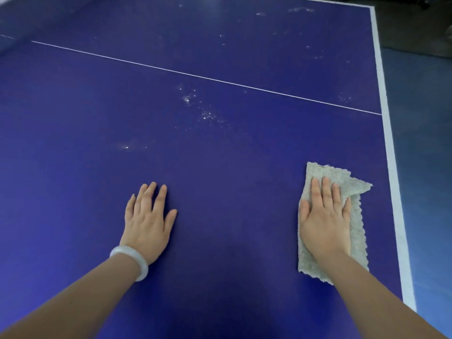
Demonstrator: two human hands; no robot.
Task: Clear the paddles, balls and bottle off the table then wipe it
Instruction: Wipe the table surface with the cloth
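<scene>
Now you are in the wiping step: no paddles, balls or bottle show on the table [220, 167], and your right hand [325, 221] presses flat, fingers straight, on the grey cloth [357, 231] near the white right edge. Your left hand [149, 221] rests spread on bare surface, holding nothing. Next, I judge, push the cloth forward and left to the white speckled marks [203, 111] before the thin line.

Shows a bare left forearm [80, 297] and a bare right forearm [381, 297] reaching forward from the bottom edge, well apart. Left hand [148, 220] flat on the table [220, 167], palm down, fingers straight and slightly spread, pale bangle [132, 261] round the wrist. Right hand [325, 221] flat, palm down, fingers straight and close together, pressing on a grey cloth [335, 173].
</scene>
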